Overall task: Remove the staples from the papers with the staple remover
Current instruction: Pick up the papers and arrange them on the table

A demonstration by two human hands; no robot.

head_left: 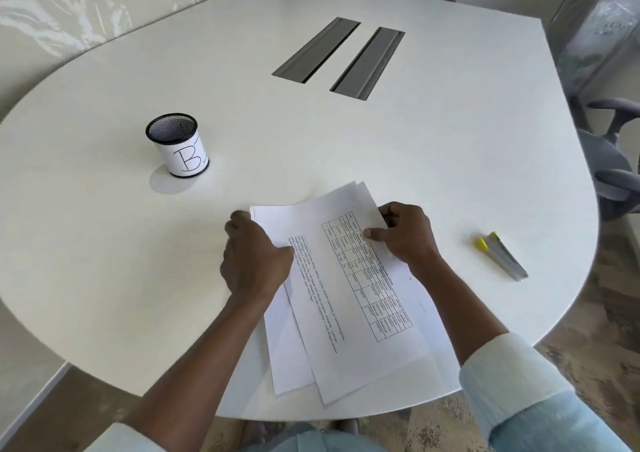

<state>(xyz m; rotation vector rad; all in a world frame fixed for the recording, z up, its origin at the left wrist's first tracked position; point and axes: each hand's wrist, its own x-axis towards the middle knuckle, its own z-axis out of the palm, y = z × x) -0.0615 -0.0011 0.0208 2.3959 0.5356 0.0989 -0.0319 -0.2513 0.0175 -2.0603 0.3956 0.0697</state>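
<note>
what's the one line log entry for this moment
left hand: on papers | right hand: gripping papers' far edge | staple remover: untouched, on table right of papers | mesh cup: upright, far left

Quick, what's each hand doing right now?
Left hand: closed on the left edge of the papers.
Right hand: pinching the papers' top right edge, thumb on top.
Neither holds the staple remover.
</note>
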